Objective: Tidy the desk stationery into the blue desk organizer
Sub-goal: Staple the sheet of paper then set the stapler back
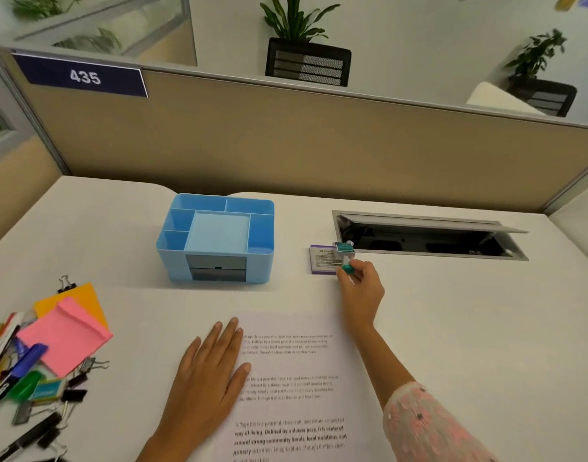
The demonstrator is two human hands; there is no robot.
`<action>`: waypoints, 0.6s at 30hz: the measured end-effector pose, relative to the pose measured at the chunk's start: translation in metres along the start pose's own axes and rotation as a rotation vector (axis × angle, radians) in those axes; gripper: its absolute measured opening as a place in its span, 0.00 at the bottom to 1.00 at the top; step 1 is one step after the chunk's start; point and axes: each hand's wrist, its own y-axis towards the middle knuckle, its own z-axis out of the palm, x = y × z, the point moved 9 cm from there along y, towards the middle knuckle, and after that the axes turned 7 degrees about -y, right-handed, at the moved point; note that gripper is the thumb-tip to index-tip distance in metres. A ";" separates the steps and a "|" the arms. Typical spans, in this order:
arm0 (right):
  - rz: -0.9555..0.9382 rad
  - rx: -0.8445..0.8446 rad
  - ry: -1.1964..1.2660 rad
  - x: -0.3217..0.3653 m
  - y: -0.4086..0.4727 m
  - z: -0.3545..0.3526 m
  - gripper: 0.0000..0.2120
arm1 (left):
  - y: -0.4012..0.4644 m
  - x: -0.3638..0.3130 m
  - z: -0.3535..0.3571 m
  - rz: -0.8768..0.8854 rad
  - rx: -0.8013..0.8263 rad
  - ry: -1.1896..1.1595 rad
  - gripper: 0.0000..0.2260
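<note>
Right hand (361, 288) reaches out and pinches a small teal-and-metal stapler-like item (345, 253) in its fingertips, over the edge of a flat purple-and-white box (322, 260). Left hand (208, 371) lies flat, fingers straight, on the edge of a printed paper sheet (299, 395). Blue desk organizer (216, 238): smooth plastic, rounded corners, open compartments, grey drawers in front, well left of the box. Loose pile far left: pink sticky notes (64, 335), black binder clips (74, 391), pens.

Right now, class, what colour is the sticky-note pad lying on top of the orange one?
Pink. The sticky-note pad shows best in the head view, at the desk's left.
</note>
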 end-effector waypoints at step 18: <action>-0.033 0.115 -0.079 -0.022 0.007 0.007 0.19 | -0.002 -0.002 -0.002 0.005 -0.001 0.011 0.27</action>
